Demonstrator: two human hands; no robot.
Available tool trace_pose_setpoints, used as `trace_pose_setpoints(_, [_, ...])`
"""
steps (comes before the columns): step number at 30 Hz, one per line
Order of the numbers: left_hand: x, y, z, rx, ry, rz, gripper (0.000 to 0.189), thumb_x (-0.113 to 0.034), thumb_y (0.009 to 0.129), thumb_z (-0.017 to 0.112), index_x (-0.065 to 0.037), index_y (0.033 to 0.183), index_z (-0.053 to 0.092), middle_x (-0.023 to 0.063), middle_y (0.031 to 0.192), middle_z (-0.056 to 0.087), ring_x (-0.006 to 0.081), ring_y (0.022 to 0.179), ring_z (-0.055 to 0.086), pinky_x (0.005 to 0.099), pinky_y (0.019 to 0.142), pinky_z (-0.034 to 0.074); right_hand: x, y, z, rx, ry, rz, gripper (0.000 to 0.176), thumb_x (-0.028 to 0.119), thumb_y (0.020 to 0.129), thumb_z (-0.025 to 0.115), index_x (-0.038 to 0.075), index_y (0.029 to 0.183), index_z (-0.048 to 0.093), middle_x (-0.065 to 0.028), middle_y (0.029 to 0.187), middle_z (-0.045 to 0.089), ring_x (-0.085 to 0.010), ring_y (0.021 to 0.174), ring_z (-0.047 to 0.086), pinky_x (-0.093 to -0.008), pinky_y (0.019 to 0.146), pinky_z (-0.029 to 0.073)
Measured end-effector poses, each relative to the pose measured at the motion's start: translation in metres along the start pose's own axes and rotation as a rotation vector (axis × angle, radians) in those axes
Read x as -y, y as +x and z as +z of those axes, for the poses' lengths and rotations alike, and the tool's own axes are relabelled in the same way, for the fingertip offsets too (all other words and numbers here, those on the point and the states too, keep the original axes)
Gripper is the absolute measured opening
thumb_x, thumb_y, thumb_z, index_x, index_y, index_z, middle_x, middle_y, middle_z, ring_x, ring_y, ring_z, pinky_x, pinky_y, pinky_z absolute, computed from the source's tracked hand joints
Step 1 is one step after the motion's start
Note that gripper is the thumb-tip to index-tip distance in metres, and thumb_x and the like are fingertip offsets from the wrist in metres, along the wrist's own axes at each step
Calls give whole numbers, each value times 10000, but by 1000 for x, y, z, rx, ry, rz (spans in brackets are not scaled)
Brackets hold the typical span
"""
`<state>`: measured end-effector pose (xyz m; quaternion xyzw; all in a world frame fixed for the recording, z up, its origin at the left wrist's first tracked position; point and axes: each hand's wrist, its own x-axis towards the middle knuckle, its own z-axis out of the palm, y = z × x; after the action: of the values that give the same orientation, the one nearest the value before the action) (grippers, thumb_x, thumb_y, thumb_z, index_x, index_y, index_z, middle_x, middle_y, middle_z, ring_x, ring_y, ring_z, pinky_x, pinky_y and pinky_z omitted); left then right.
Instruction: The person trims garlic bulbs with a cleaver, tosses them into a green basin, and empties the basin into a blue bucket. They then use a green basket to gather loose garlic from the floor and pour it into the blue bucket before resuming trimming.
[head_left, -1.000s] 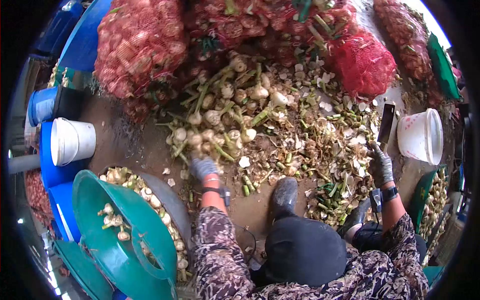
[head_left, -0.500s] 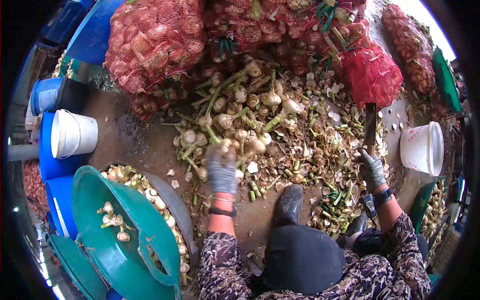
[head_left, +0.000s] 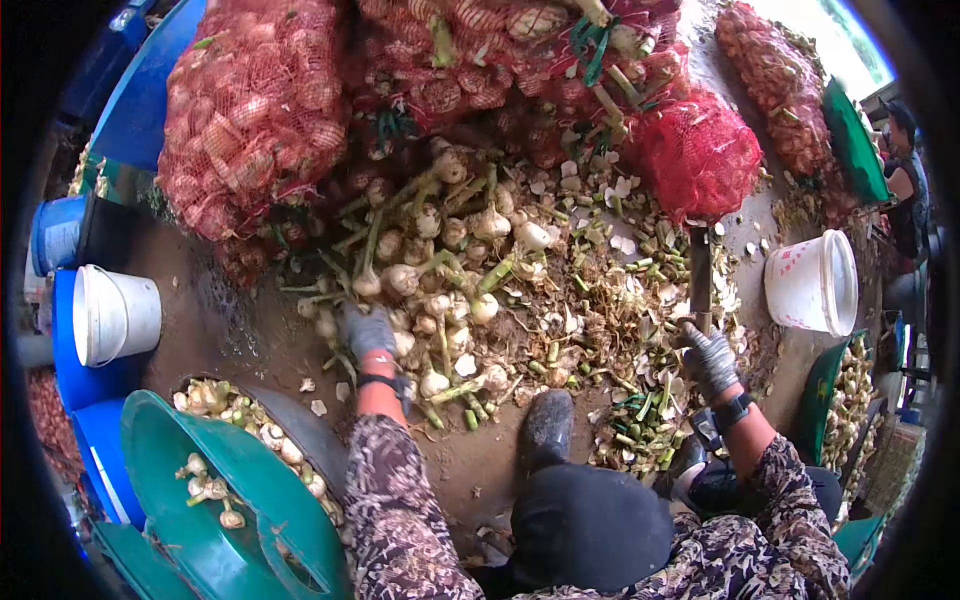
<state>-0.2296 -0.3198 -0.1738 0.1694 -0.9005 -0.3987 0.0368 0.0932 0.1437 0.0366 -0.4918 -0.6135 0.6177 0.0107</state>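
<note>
A heap of garlic bulbs with stalks (head_left: 425, 265) lies on the floor before me. At its left edge my left hand (head_left: 370, 332), in a grey glove, reaches down among the bulbs. Its fingers are blurred and partly hidden there, so I cannot tell whether they grip a bulb. My right hand (head_left: 708, 362), also gloved, is closed round the handle of a knife (head_left: 700, 275). The broad blade points away from me, over cut stalks and peelings (head_left: 610, 300). A small pile of green stalk ends (head_left: 640, 425) lies below that hand.
Red mesh sacks of garlic (head_left: 255, 120) stand behind the heap. On my left are a green basin (head_left: 160, 440) holding a few bulbs and a white bucket (head_left: 120, 315). Another white bucket (head_left: 800, 285) lies tilted on the right. A person (head_left: 905, 185) is at the far right.
The view has swung right, so the scene sits further left and slightly lower. My left hand has moved left across the heap to its edge. The right hand still holds the knife.
</note>
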Motion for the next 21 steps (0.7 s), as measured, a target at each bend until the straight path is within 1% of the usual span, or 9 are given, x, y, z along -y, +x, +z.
trace_pose_setpoints(6, [-57,-99,-29,157,-566,-132,453,-145,843,726,-24,1237,537,91,1150,597,181,976,559,299,907,454,-33,3,24,147,-61,-161,296,288,905,651,83,1117,635,-20,790,667,-64,577,531,-232,511,418])
trace_pose_setpoints(8, [-86,-115,-62,330,-772,-92,372,-131,867,709,-58,1190,540,38,1076,581,146,940,549,284,871,462,-4,-22,33,207,-223,-133,311,279,898,658,61,1120,642,-40,839,680,-81,667,591,-240,608,471])
trace_pose_setpoints(10, [-104,-135,-80,263,-831,-66,363,-143,871,700,-68,1190,544,26,1052,580,144,928,555,290,858,469,-5,-29,32,288,-306,-198,375,255,853,715,41,1146,619,-34,894,684,-123,829,650,-282,751,522])
trace_pose_setpoints(12, [-132,-161,-106,376,-888,-201,493,-165,884,667,-68,1335,493,47,1171,585,139,977,566,277,842,491,21,-56,36,299,-605,-353,395,242,839,738,44,1155,607,-32,936,682,-136,858,636,-290,774,515])
trace_pose_setpoints(14, [-130,-175,-116,555,-964,-280,518,-172,900,641,-58,1371,461,54,1204,565,136,992,554,276,833,491,26,-70,38,377,-535,-376,404,261,837,744,33,1139,603,-52,970,681,-157,872,625,-297,797,505])
trace_pose_setpoints(16, [-121,-186,-111,636,-1084,-297,516,-163,892,648,-56,1365,471,63,1218,562,131,976,562,275,811,497,-1,-64,31,385,-525,-504,397,305,848,728,54,1128,601,-118,907,677,-179,809,632,-320,775,511])
trace_pose_setpoints(18, [-115,-193,-113,692,-882,-122,526,-157,872,673,-54,1352,485,65,1207,567,140,965,575,283,792,509,12,-88,29,370,-540,-460,380,299,847,723,73,1129,607,-131,889,674,-199,799,649,-342,760,518])
trace_pose_setpoints(20, [-112,-190,-111,739,-1083,-263,505,-137,844,703,-80,1303,499,72,1140,602,226,985,614,383,861,536,1,-95,23,368,-521,-519,377,308,842,715,84,1129,618,-144,905,684,-254,838,682,-373,749,523])
trace_pose_setpoints(21, [-111,-189,-114,783,-1176,-354,483,-151,845,705,-77,1284,517,70,1125,611,234,983,618,392,868,532,7,-104,18,397,-599,-463,336,248,849,707,81,1127,621,-102,914,680,-187,840,645,-340,760,513])
